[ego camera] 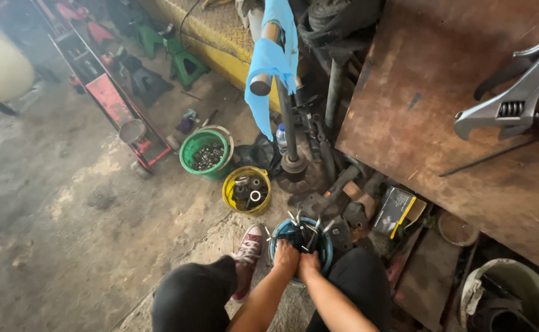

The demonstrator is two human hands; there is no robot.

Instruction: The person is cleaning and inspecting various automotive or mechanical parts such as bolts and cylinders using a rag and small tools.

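Bare concrete floor (pixel 66 203), dusty, stained, daylit from the left. Far left: red floor jack (pixel 113 101), green jack stands (pixel 183 61) beside it. Yellow checker-plate platform (pixel 214 31) at the far end. Right: rusty brown steel worktop (pixel 429 104), large adjustable wrench (pixel 515 92) lying on it. Scrap metal parts (pixel 337 190) heaped under its edge.

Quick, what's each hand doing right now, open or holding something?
Left hand: on the rim of the blue bucket, grip cannot be told.
Right hand: on the same rim, grip cannot be told.
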